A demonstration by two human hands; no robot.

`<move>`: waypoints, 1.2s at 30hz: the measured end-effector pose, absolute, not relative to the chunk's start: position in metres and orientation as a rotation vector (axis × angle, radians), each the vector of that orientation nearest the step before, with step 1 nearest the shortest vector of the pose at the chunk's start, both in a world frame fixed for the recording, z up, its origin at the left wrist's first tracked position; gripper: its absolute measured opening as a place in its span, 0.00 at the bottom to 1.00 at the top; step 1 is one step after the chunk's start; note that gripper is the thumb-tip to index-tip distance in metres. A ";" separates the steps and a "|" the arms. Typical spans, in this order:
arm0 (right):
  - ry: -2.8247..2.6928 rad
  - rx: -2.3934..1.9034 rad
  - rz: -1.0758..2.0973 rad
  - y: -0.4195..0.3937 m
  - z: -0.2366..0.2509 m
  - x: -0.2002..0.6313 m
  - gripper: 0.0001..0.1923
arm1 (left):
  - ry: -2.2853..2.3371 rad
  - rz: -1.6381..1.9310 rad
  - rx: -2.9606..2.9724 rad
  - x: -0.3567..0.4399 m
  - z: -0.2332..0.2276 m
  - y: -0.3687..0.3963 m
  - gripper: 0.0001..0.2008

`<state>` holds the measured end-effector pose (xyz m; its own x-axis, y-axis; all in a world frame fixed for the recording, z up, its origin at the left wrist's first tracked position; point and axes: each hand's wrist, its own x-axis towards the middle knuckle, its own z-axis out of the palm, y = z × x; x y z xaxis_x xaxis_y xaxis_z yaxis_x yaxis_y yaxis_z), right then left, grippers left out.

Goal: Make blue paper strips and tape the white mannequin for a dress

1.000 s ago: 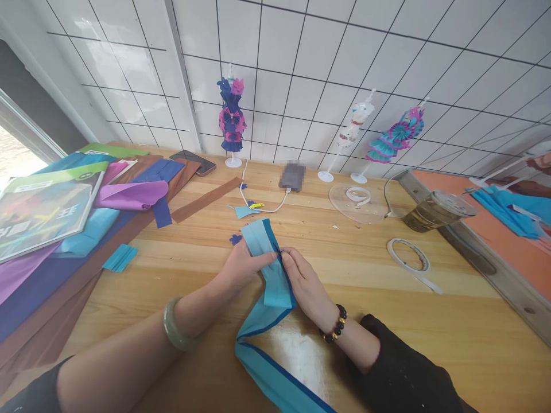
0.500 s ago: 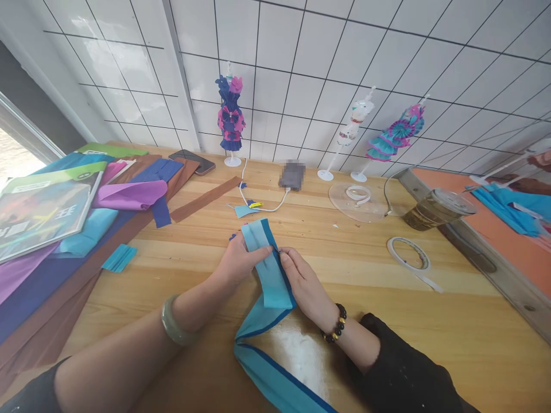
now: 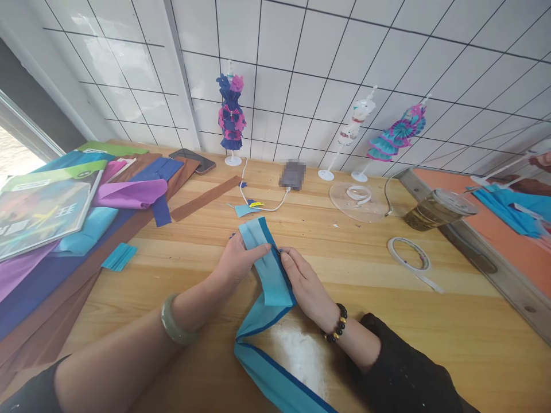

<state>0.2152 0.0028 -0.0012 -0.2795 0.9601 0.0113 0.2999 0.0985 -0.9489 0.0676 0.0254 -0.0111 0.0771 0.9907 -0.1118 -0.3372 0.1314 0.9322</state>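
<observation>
Both hands, left (image 3: 235,265) and right (image 3: 303,284), pinch the blue strip (image 3: 269,275) on a wooden table (image 3: 430,327); white tiled wall (image 3: 327,69) behind.

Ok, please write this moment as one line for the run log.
left hand: pinching blue paper strip | right hand: pinching same strip | strip: trails over wooden table | tape roll: at right, untouched

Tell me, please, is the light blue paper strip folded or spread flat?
Folded: the light blue paper strip doubles back near its lower end, pinched between both hands.

pale green bangle (image 3: 173,321), dark beaded bracelet (image 3: 336,327), black sleeves (image 3: 408,373)
</observation>
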 end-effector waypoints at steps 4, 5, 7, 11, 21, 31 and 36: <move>-1.684 -1.253 1.204 0.003 -0.001 0.214 0.14 | 0.941 1.228 0.881 0.068 -0.012 0.025 0.16; -1.684 -1.255 1.205 0.003 -0.001 0.214 0.13 | 0.932 1.225 0.883 0.068 -0.012 0.025 0.17; -1.682 -1.261 1.201 0.003 -0.001 0.213 0.13 | 0.917 1.220 0.885 0.068 -0.012 0.025 0.17; -1.679 -1.258 1.181 0.003 0.000 0.213 0.13 | 0.907 1.220 0.883 0.069 -0.012 0.024 0.17; -1.669 -1.262 1.211 0.003 -0.002 0.215 0.14 | 0.926 1.213 0.880 0.068 -0.011 0.023 0.17; -1.676 -1.254 1.219 0.002 -0.001 0.215 0.14 | 0.948 1.233 0.856 0.070 -0.008 0.023 0.17; -1.686 -1.247 1.196 0.002 -0.001 0.214 0.14 | 0.945 1.228 0.856 0.071 -0.007 0.021 0.16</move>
